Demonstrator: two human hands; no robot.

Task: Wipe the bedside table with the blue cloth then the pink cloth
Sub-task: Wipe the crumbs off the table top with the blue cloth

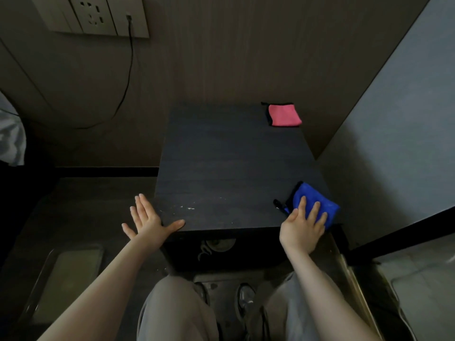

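A dark wooden bedside table (231, 168) stands in a dim corner against a panelled wall, its long axis running away from the seated person towards the wall. The right hand (304, 225) lies flat, palm down, fingers spread and extended, on the blue cloth (317, 200) at the table's near right corner; it presses on the cloth rather than closing around it. The folded cloth's long axis runs diagonally, from up and left of the hand down past the fingertips to the table's right edge, and the part under the palm is hidden. A black strap or tag sticks out just left of the hand; what it is cannot be made out. Across the front edge from the grip, the left hand (150, 221) is open and empty, thumb along the near left corner, fingers splayed beyond the table's side. Far beyond the right hand, at the back right corner, the folded pink cloth (284, 115) lies flat, black-trimmed edge facing left. A motif on the table's front is too dark to read.
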